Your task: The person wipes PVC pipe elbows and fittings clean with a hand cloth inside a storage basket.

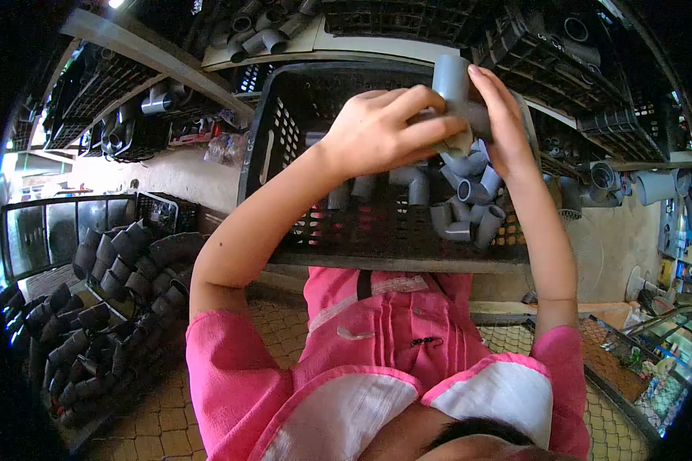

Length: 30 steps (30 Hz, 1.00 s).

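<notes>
A grey plastic pipe fitting (451,77) is held up over the black crate (323,250), its smooth tubular end pointing away from me. My left hand (396,127) reaches across from the left with bent fingers pressed against the fitting's near side. On the right, my right hand (504,115) grips it with fingers along its side. Under my left fingertips shows a small tan patch, blurred, and I cannot tell what it is. Below my hands, several loose grey elbow fittings (480,184) lie inside the crate.
A large heap of dark grey pipe fittings (123,276) fills the lower left. Crates of fittings (134,134) sit on shelves at the left, and another black crate (546,69) stands at the upper right. More fittings (265,34) rest on the shelf behind the crate.
</notes>
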Tool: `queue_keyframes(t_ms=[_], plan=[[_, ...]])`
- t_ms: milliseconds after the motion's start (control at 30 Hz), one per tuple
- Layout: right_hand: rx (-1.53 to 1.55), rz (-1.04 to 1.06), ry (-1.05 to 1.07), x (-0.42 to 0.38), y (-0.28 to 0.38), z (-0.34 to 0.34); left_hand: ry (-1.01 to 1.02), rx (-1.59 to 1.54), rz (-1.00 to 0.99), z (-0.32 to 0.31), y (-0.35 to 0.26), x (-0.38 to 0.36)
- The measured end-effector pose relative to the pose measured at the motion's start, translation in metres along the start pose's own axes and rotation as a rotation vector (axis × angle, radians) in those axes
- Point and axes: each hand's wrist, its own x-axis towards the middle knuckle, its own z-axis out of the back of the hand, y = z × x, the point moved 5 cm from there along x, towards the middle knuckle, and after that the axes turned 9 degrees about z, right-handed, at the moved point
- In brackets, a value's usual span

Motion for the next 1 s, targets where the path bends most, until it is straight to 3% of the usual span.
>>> queue_keyframes(t_ms=[133,233,367,500,600,700,900,1000], plan=[[-0.037,-0.072,0.166,-0.003,0.001,0.000,-0.175,-0.049,0.246,0.004,0.019,0.005],[-0.017,-0.106,0.210,-0.008,0.000,-0.008,-0.276,-0.098,0.264,0.004,0.030,0.003],[0.089,-0.124,0.173,-0.011,0.007,-0.008,-0.143,-0.155,0.150,0.009,0.011,0.000],[0.098,-0.120,0.228,-0.011,0.004,-0.007,-0.187,-0.081,-0.015,0.015,0.007,0.002],[0.123,-0.128,0.282,-0.009,0.000,-0.009,-0.276,-0.070,0.080,0.017,0.017,0.002],[0.149,-0.280,0.339,-0.012,-0.007,-0.004,-0.300,-0.099,0.078,0.012,0.015,0.000],[0.414,-0.376,0.276,-0.015,-0.017,-0.015,-0.265,-0.033,0.060,0.007,0.011,0.003],[0.448,-0.447,0.158,-0.022,-0.027,-0.020,-0.312,-0.079,0.245,0.010,0.026,0.002]])
